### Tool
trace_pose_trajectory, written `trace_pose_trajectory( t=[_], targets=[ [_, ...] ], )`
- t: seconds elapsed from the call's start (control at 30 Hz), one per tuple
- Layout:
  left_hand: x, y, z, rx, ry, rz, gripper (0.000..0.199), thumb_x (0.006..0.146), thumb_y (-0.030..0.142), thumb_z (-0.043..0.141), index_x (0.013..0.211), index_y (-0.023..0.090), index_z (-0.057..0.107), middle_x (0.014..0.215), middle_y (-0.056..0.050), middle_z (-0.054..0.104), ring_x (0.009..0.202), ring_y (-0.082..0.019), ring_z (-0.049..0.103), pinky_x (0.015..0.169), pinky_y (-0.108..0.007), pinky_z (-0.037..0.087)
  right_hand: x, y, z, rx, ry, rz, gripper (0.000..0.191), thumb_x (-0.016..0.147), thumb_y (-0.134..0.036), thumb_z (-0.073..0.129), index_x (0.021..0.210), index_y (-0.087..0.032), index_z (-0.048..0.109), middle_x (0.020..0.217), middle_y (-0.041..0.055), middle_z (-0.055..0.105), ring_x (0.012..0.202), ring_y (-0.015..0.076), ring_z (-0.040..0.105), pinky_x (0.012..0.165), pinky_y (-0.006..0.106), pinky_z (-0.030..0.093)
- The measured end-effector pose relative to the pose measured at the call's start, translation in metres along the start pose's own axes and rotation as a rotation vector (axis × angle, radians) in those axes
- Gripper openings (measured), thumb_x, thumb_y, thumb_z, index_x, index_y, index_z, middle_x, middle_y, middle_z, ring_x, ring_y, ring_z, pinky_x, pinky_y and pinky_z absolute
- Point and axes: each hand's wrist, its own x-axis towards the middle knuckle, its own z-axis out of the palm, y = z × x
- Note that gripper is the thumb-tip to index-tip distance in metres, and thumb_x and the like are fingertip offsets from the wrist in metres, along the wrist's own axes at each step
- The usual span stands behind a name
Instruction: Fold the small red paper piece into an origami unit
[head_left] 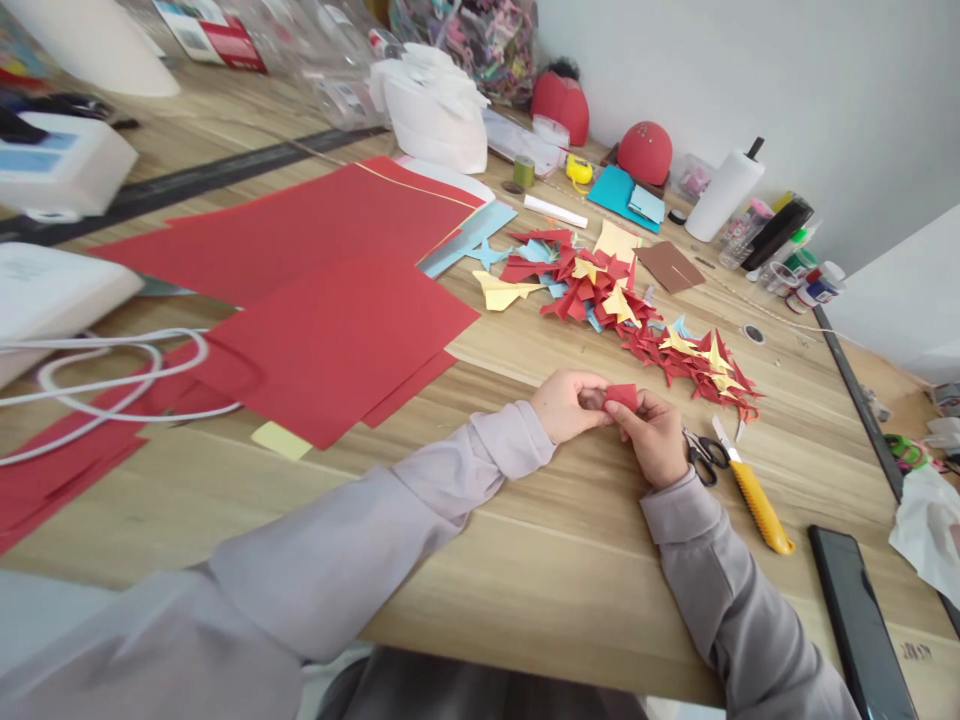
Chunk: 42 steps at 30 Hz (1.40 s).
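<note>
Head view: both hands meet near the middle of the worktop (570, 560), a little in from its near edge, working a small folded piece of red paper (621, 397). The right hand (652, 435) pinches that piece, its thumb and fingers (628, 420) pressed together on the lower part, while the left hand (566, 405) has its fingers curled in against the other end. The exact grip of the left thumb is hidden behind the paper. The step in hand looks like folding or creasing this one piece, and it seems to call for a firm, even press along the fold before the grip eases.

Just beyond the hands, a long heap of folded red, yellow and pale blue paper shapes (622, 310) runs toward the far right of the worktop. Beside the right hand lie black-handled scissors (705, 455) and a yellow utility knife (759, 505) — the two almost touching. Large red paper sheets (337, 345) spread across the left part of the worktop, and a dark tablet-like device (859, 625) lies toward the near right corner.
</note>
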Motion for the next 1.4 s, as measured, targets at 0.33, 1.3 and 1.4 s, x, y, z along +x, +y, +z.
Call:
trace_pose_trajectory(
  t=[0.33,1.3,1.4],
  targets=[
    [0.0004,0.0038,-0.0034,-0.068,-0.059,-0.073,0.037,0.057,0.010,0.071,0.093,0.007,0.065,0.051,0.002,0.060,0.047,-0.008,0.053,0.046,-0.018,0.039,0.0012,0.0025,-0.0031,-0.013,-0.003,-0.015,0.044,0.080,-0.049,0.054,0.051,-0.016,0.055,0.042,-0.0024,0.052,0.037,0.0064,0.043,0.041,0.020,0.032],
    [0.0003,0.0079,-0.0025,-0.137,0.105,-0.075,0.037,0.061,0.033,0.072,0.090,0.010,0.069,0.071,-0.006,0.070,0.063,-0.014,0.061,0.061,-0.026,0.049,0.0023,0.0011,-0.0014,0.052,-0.046,-0.057,0.023,0.073,-0.038,0.066,0.067,-0.017,0.061,0.049,-0.0045,0.052,0.043,0.0074,0.043,0.044,0.022,0.035],
    [0.0005,0.0072,-0.0030,-0.136,0.080,-0.061,0.039,0.062,0.034,0.071,0.093,0.010,0.068,0.076,-0.007,0.071,0.067,-0.015,0.063,0.065,-0.027,0.050,0.0024,0.0025,-0.0011,0.044,-0.056,-0.054,0.023,0.072,-0.039,0.067,0.068,-0.017,0.060,0.050,-0.0048,0.051,0.044,0.0075,0.042,0.044,0.022,0.034]
  ],
)
